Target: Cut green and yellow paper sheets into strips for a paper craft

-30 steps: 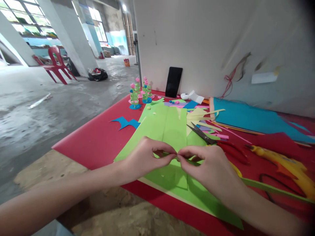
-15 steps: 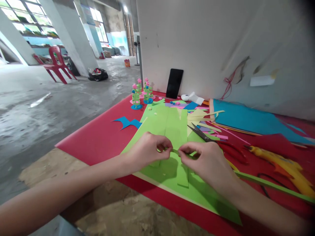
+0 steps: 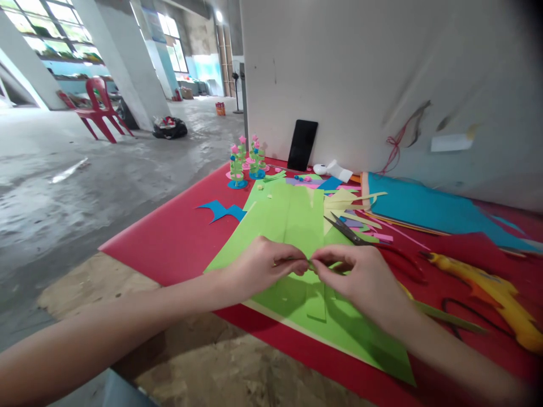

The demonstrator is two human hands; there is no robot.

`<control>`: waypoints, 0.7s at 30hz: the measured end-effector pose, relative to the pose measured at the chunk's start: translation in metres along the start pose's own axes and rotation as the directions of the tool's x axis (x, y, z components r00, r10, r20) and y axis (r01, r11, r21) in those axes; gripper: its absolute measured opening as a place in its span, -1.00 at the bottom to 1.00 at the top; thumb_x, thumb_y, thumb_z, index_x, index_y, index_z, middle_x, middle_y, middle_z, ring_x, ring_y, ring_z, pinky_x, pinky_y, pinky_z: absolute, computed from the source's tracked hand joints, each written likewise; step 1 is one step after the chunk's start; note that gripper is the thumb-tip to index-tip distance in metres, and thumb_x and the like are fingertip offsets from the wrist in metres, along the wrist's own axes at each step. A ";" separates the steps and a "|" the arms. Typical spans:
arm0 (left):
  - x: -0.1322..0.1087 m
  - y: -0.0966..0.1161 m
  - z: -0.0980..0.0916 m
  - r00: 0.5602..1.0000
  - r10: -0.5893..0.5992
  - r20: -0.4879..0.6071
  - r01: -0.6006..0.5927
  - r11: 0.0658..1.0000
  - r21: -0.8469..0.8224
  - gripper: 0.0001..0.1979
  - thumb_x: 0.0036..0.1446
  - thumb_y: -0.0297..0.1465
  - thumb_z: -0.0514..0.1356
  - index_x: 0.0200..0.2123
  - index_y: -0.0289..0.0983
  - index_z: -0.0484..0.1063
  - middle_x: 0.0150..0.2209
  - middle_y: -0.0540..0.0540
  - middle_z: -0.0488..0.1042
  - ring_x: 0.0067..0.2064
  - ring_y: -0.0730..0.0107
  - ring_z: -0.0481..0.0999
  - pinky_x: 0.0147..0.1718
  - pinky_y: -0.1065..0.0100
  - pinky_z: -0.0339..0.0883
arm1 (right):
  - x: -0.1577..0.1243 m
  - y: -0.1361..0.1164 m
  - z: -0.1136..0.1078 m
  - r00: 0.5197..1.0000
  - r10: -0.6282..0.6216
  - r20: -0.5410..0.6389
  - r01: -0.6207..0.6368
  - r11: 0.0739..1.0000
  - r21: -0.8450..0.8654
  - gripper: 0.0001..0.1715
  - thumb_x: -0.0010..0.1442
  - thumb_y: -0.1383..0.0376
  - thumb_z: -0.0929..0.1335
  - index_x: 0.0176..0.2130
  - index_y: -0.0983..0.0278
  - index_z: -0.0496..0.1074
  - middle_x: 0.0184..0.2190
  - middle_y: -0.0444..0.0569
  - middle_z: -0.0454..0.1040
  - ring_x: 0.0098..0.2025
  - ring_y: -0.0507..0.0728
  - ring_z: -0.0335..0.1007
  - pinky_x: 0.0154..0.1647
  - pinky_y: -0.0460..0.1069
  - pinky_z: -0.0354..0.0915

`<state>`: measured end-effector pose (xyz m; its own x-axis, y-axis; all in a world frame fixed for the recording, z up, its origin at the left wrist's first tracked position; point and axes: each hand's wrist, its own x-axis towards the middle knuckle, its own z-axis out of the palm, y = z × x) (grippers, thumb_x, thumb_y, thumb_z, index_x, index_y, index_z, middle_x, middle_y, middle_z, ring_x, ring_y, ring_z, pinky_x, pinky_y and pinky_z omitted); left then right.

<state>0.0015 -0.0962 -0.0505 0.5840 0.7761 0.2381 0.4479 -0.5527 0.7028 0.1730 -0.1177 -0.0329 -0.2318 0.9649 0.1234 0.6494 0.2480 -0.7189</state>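
My left hand (image 3: 263, 265) and my right hand (image 3: 360, 280) meet fingertip to fingertip just above a light green paper sheet (image 3: 292, 226). Both pinch a thin green paper strip (image 3: 445, 317), whose long free end trails off to the right past my right wrist. The pinched end is mostly hidden between my thumbs and forefingers. Red-handled scissors (image 3: 369, 243) lie shut on the sheet just beyond my right hand.
A red table cover (image 3: 169, 237) carries coloured paper scraps (image 3: 352, 212), a blue sheet (image 3: 428, 206), a yellow glue gun (image 3: 492, 291), small paper flower models (image 3: 246, 161) and a black phone (image 3: 302, 145) leaning on the white wall. Bare wooden table edge (image 3: 203, 367) lies near me.
My two hands drew a little apart along the strip half a second ago, then closed together again. The strip's free end has dropped lower on the right.
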 end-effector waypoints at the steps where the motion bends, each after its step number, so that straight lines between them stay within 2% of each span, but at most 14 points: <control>1: -0.001 0.001 0.001 1.000 0.008 -0.008 -0.008 1.000 -0.009 -0.79 0.10 -0.41 0.06 -0.41 -0.35 0.48 -0.50 -0.03 0.52 -0.49 0.59 0.46 -0.50 0.60 0.25 | 0.000 -0.001 0.001 1.000 0.002 0.010 -0.002 1.000 0.013 -0.86 -0.01 0.32 0.30 -0.45 0.26 0.47 -0.51 -0.14 0.52 -0.47 0.03 0.40 -0.46 -0.11 0.27; 8: -0.002 0.003 -0.004 0.999 0.004 -0.043 -0.003 1.000 0.019 -0.80 0.10 -0.44 0.06 -0.42 -0.34 0.48 -0.51 -0.02 0.52 -0.52 0.59 0.44 -0.54 0.58 0.23 | 0.004 0.003 -0.003 0.996 0.047 0.070 -0.052 0.996 0.074 -0.85 -0.04 0.31 0.30 -0.49 0.26 0.48 -0.55 -0.13 0.51 -0.49 0.04 0.40 -0.51 -0.13 0.27; 11: -0.001 0.004 -0.011 0.999 -0.031 -0.036 0.029 0.997 -0.077 -0.81 0.10 -0.41 0.07 -0.40 -0.34 0.47 -0.48 -0.03 0.53 -0.46 0.56 0.48 -0.49 0.59 0.29 | 0.006 0.009 -0.010 0.994 0.092 0.063 -0.097 0.993 0.074 -0.85 -0.07 0.30 0.32 -0.47 0.26 0.49 -0.54 -0.12 0.52 -0.49 0.06 0.42 -0.50 -0.11 0.29; 16: 0.002 0.002 -0.024 0.982 -0.176 -0.067 0.155 0.958 -0.241 -0.81 0.06 -0.36 0.11 -0.42 -0.36 0.46 -0.49 -0.06 0.53 -0.45 0.50 0.51 -0.44 0.54 0.39 | 0.006 0.020 -0.026 0.982 0.180 0.063 -0.183 0.982 0.040 -0.84 -0.09 0.25 0.34 -0.47 0.28 0.47 -0.56 -0.07 0.52 -0.49 0.09 0.44 -0.52 -0.09 0.30; 21: 0.005 0.001 -0.030 0.975 -0.222 -0.013 0.206 0.926 -0.316 -0.80 0.04 -0.34 0.13 -0.42 -0.37 0.47 -0.47 -0.09 0.54 -0.42 0.42 0.53 -0.40 0.46 0.44 | 0.002 0.022 -0.036 0.970 0.227 0.089 -0.231 0.972 0.039 -0.82 -0.09 0.23 0.35 -0.44 0.29 0.46 -0.51 -0.03 0.53 -0.43 0.13 0.46 -0.43 -0.05 0.34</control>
<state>-0.0156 -0.0838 -0.0282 0.4610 0.8833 0.0852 0.3215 -0.2558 0.9117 0.2130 -0.1070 -0.0241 -0.1421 0.9844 -0.1041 0.6565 0.0150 -0.7542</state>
